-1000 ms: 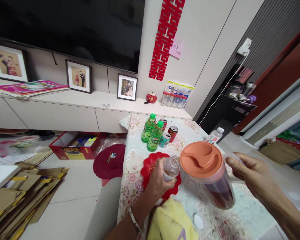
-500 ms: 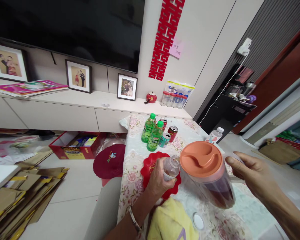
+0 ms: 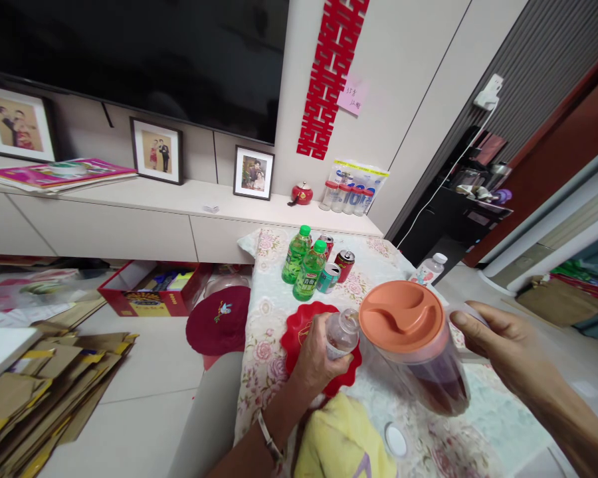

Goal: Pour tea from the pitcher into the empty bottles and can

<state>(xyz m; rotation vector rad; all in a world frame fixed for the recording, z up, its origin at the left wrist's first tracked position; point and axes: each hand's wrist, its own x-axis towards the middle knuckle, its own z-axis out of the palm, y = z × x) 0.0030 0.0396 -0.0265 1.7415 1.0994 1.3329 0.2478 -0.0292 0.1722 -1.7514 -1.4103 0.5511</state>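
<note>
Left hand (image 3: 315,362): fingers wrapped around small clear bottle (image 3: 339,334), light, easily crushed.
Right hand (image 3: 505,355): fingers curled on pitcher (image 3: 418,352) handle; heavy with liquid, likely slippery.

Green bottles (image 3: 303,261) and cans (image 3: 337,264) across the far tabletop; bare cloth (image 3: 268,312) left of the red tray (image 3: 299,333).

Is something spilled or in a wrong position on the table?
No spill shows. The pitcher is tilted toward the small bottle, held by the left hand; the right hand grips its handle. A loose white cap lies nearby.
</note>
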